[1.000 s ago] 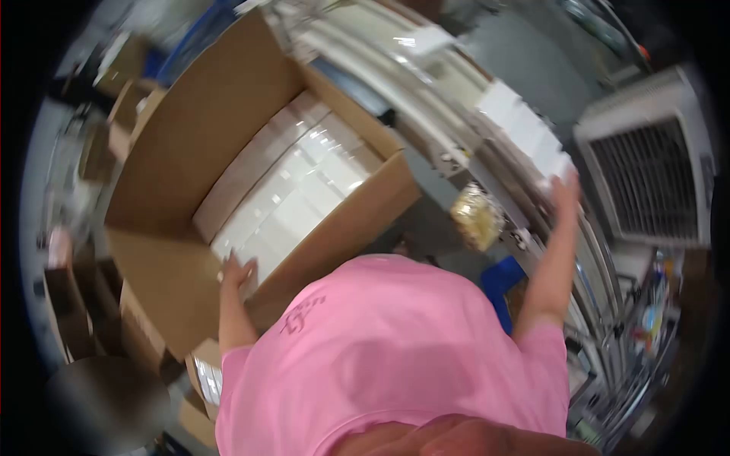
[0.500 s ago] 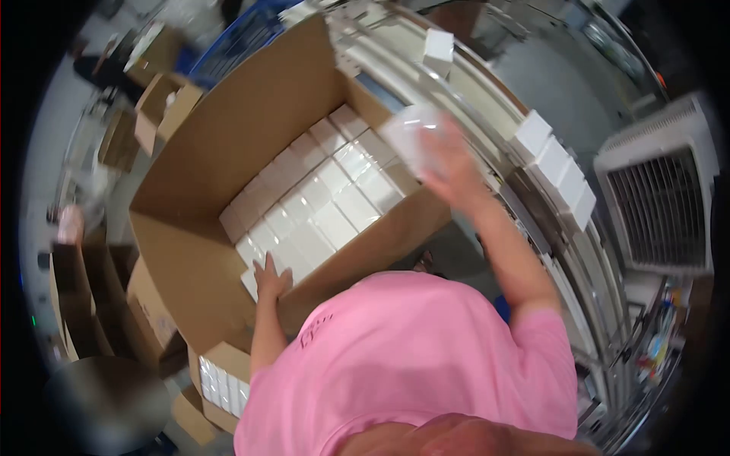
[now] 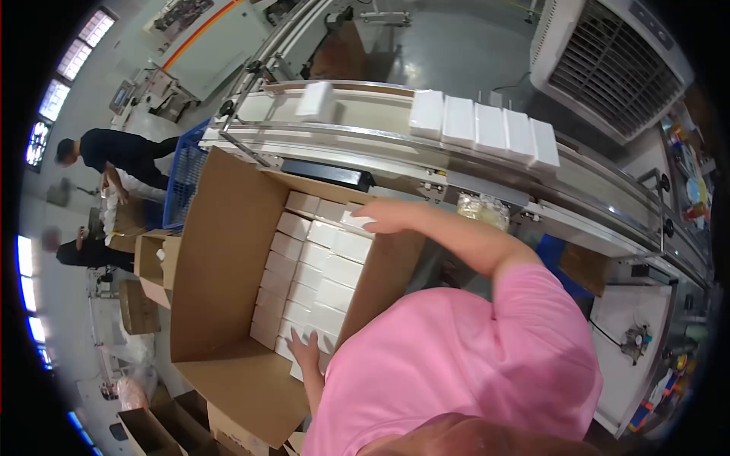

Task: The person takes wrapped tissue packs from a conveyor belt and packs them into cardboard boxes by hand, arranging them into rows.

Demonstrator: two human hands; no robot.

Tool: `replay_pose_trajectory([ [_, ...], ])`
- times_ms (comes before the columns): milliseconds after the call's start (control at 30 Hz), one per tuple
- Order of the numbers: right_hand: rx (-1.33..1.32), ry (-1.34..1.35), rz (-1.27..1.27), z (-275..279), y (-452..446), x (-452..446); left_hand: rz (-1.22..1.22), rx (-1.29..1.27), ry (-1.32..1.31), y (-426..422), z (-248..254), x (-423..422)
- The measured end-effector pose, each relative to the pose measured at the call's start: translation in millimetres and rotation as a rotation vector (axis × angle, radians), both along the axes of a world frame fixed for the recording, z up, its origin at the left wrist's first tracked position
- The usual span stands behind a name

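A large open cardboard carton (image 3: 217, 251) holds rows of white boxes (image 3: 308, 273), some with a glossy film. My left hand (image 3: 306, 353) lies on the boxes at the carton's near end, its fingers spread. At the carton's far corner, my right hand (image 3: 384, 216) has its fingers on a white box (image 3: 353, 219), which sits level with the packed rows. Its grip is partly hidden by the hand itself.
A conveyor (image 3: 365, 121) runs behind the carton, carrying a row of white boxes (image 3: 487, 125) and a single white box (image 3: 315, 100). A blue crate (image 3: 185, 178) stands at the left. Two people work farther left. An air cooler (image 3: 608, 64) is at upper right.
My right hand has carried a white box from above the carton's edge down into its far corner. My left hand stays on the boxes. The view has turned, showing more of the conveyor.
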State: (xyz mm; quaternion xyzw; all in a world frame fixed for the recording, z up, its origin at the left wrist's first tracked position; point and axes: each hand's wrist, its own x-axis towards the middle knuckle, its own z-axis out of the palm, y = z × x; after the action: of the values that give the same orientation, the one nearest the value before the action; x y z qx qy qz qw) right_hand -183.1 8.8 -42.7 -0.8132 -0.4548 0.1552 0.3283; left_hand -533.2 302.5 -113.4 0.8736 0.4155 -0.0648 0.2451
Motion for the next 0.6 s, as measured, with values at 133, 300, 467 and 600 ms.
replay_pose_trajectory([
  [133, 0.281, 0.396, -0.308, 81, -124, -5, -0.160, 0.021, -0.359, -33, 56, 114],
  [300, 0.520, 0.141, -1.074, 84, -277, -14, -0.506, -0.044, -0.678, -100, 120, 284],
  [467, 0.202, -0.127, -1.433, 64, -370, -22, -0.675, -0.110, -0.719, -193, 156, 428],
  [600, 0.321, 0.262, -1.408, 60, -382, -6, -0.696, -0.229, -0.507, -262, 143, 504],
])
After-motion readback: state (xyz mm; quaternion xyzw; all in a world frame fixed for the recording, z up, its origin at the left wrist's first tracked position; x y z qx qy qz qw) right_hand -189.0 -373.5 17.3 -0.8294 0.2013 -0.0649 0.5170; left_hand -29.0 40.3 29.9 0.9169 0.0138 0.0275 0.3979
